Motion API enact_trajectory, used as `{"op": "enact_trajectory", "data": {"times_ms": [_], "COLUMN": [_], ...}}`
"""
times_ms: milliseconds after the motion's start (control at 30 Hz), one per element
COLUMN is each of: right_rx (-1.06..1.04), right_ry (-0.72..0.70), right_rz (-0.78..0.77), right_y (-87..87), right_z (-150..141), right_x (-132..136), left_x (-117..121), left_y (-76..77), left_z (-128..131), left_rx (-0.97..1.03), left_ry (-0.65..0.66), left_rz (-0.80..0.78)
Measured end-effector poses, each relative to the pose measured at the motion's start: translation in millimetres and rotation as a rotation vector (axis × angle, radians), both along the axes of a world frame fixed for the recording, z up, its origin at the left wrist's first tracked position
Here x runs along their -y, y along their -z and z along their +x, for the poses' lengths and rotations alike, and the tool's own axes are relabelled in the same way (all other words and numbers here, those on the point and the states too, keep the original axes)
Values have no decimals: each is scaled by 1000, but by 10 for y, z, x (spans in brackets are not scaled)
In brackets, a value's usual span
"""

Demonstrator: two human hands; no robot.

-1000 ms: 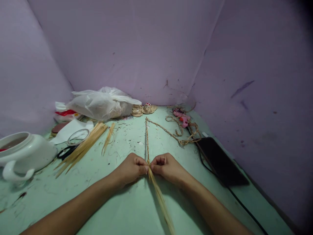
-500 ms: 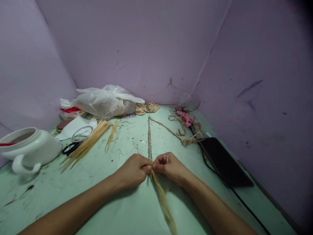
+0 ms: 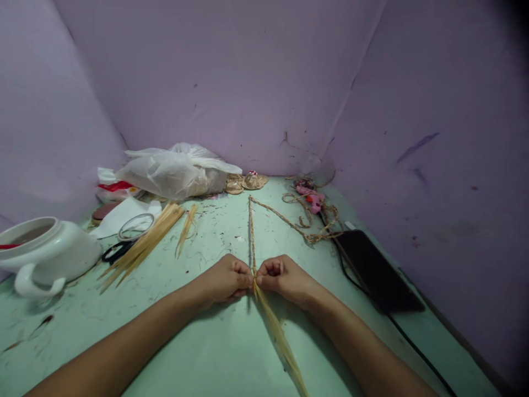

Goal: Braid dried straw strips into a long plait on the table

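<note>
A thin braid of straw-coloured fibre point(image 3: 252, 234) runs straight away from me down the middle of the table, then bends at its far end toward a tangled length of the same cord point(image 3: 318, 237) on the right. At its near end, my left hand point(image 3: 231, 278) pinches the strands from the left side. Facing it, my right hand point(image 3: 281, 278) has thumb and fingers closed on the strands too. Below both hands, a loose fibre bundle point(image 3: 276, 331) fans out toward the table's front edge. The fingertips hide the exact crossing of the strands.
Left are a white pot point(image 3: 61, 248), dark-handled scissors point(image 3: 118, 252), a tape ring point(image 3: 136, 226) and loose fibre strips point(image 3: 144, 245). A plastic bag point(image 3: 177, 171) and small woven pieces point(image 3: 250, 181) lie by the wall. Right are a pink glue gun point(image 3: 312, 199), a phone point(image 3: 376, 270) and a black cable point(image 3: 417, 347).
My left fingers have shifted slightly at the braid's end, and the loose bundle's tail swings a little right. The whole view has moved slightly.
</note>
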State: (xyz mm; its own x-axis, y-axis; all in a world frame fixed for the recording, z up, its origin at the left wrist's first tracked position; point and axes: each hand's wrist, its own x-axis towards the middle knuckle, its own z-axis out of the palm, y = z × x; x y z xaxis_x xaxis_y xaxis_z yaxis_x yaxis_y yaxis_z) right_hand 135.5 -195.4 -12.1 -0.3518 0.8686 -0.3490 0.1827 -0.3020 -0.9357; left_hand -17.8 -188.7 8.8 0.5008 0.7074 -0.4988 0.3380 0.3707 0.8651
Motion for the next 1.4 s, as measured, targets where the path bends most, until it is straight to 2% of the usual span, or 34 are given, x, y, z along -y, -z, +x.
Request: {"op": "enact_trajectory", "data": {"times_ms": [133, 333, 433, 533, 633, 767, 900, 1000, 1167, 1300, 1400], "right_rx": [-17, -15, -13, 34, 180, 390, 527, 561, 701, 836, 850], "right_ry": [-5, -22, -40, -41, -31, -43, -140, -156, -33, 44, 53], "right_rz": [-13, 24, 30, 59, 140, 266, 371, 329, 255, 260, 281], "right_y": [-13, 0, 19, 48, 64, 14, -64, -66, -53, -152, -214], "right_z": [0, -4, 2, 6, -1, -11, 16, 30, -8, -65, -113], "right_x": [5, 11, -1, -13, -5, 41, 73, 67, 61, 100, 151], "left_x": [-24, -29, -6, -6, -26, -21, 9, 20, 32, 39, 39], "left_y": [56, 121, 103, 117, 156, 154, 104, 87, 83, 90, 102], "left_z": [2, -25, -26, -30, -32, 1, 54, 70, 81, 97, 105], "left_rx": [-93, -236, -294, -274, -233, -327, -409, -434, -479, -505, -506], "left_ry": [-20, 85, 97, 128, 155, 134, 121, 131, 131, 97, 58], "left_rz": [60, 427, 520, 514, 508, 521, 548, 550, 545, 571, 569]}}
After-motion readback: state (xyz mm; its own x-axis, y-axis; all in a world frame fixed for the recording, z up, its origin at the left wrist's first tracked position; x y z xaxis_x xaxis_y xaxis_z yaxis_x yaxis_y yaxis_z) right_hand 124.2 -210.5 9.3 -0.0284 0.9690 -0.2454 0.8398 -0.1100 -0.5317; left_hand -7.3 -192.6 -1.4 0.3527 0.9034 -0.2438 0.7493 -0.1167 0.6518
